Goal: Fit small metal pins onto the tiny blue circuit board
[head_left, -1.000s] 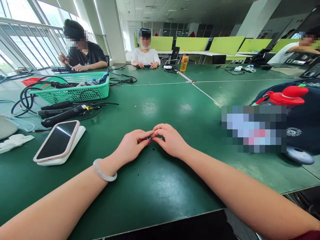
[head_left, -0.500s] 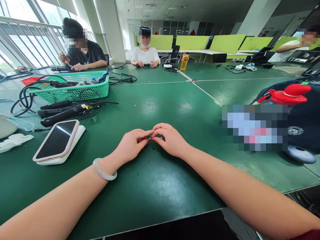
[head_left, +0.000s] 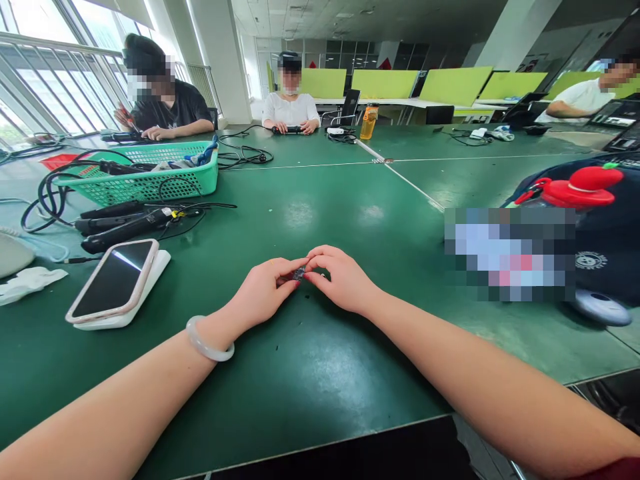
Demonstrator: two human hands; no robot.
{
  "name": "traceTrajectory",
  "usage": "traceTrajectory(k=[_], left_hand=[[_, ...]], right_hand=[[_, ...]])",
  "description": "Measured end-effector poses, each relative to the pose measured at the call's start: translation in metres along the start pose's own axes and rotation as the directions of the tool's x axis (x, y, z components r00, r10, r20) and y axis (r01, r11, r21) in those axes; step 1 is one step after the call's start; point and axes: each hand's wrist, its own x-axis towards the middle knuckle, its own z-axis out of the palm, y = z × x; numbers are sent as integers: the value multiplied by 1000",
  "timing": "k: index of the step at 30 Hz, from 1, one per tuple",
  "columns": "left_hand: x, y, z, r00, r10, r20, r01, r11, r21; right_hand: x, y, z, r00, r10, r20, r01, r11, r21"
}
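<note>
Across most of the view spreads a green tabletop (head_left: 320, 373), broad and bare enough just in front of the person to give both wrists a steady rest. Far left on it is a green basket (head_left: 145, 195), and nearer, also on the left, lies a phone (head_left: 115, 280); both are well apart from the fingers, so neither should hamper the handling. At the middle, the left hand (head_left: 260, 290) and right hand (head_left: 345, 280) meet tip to tip. The left grip holds a small dark part (head_left: 299, 273) between thumb and fingers; the right grip is narrow at its right side, but whether it pinches the part I cannot tell. Good handling here seems to call for the left hand as the firm anchor and the right for light, precise fingertip work, low over the tabletop so that a slip means only a short drop. Tiny dark specks (head_left: 307, 297) lie just nearer than the part; loose bits that small could easily be brushed aside, so the fingers are best lifted clear of them.
</note>
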Motion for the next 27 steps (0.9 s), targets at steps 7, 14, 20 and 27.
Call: traceTrajectory(k=[7,14,20,27], left_hand=[[-1,-3,3,999,-53,2,53,992,-117],[-1,1,3,994,-106,20,108,963,-247],[-1,-2,3,995,-90,34,95,968,-233],[1,-3,-3,990,-140,15,139,954,-265]], right_hand=[[0,-2,-1,1000,-10,-8,10,1000,-1],[-1,-1,0,999,-36,1,36,999,-8],[0,-1,-5,999,-51,-7,50,998,-24],[0,15,-28,953,303,27,-295,942,-159]])
